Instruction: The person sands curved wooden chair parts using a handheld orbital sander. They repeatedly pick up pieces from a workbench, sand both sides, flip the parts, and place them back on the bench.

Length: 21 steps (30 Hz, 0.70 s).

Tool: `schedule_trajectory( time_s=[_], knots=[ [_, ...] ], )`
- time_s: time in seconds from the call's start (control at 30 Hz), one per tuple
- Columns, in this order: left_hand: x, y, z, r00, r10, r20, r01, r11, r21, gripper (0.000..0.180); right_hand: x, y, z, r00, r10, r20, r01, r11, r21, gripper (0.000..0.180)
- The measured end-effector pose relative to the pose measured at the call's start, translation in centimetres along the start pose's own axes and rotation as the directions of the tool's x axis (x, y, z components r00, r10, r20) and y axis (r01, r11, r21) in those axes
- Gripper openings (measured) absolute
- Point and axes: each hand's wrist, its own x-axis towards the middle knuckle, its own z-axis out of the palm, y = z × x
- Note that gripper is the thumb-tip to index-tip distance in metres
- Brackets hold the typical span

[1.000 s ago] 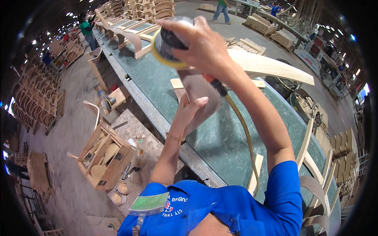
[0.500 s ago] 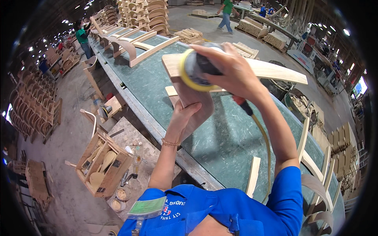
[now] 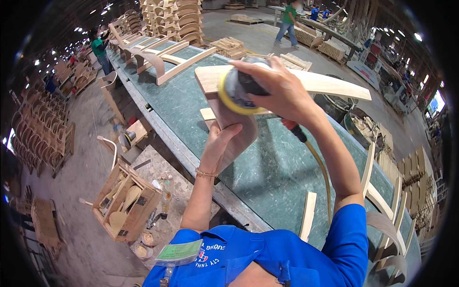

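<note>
Right hand (image 3: 288, 91) has a solid hold on the yellow-rimmed sander (image 3: 243, 87), up by the top end of a curved wooden part (image 3: 245, 136) that the left hand (image 3: 216, 142) is gripping lower down, over the green table (image 3: 282, 179), with a hose (image 3: 319, 160) trailing down right and a wooden box (image 3: 149, 200) off left.

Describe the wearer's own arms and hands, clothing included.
Blue sleeves end near the elbows, leaving both forearms bare. The left hand is ungloved, with a thin bracelet at its wrist. The right hand is ungloved, its wrist unadorned.
</note>
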Motion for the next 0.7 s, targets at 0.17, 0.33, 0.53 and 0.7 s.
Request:
schedule_trajectory(
  time_s=[0.17,0.33,0.53,0.7],
  knots=[
    [1.1,-0.9,-1.2,0.994,0.096,0.054,-0.102,0.989,0.111,0.046,-2.8,5.1,-1.3,0.988,0.058,-0.143,-0.061,0.998,-0.018,0.072],
    [0.4,-1.0,-0.3,0.997,0.083,0.009,-0.083,0.994,0.068,0.04,-2.2,3.5,-1.2,0.994,0.045,-0.095,-0.049,0.998,-0.04,0.07],
    [0.5,-1.6,-0.8,0.999,0.021,0.035,-0.021,1.0,0.015,0.034,3.1,-0.2,1.3,0.98,-0.145,-0.136,0.145,0.989,-0.011,0.063],
    [0.4,-1.6,-1.0,0.999,0.023,0.032,-0.025,0.997,0.067,0.035,7.8,-2.3,2.7,0.956,-0.171,-0.24,0.168,0.985,-0.034,0.057]
  ],
)
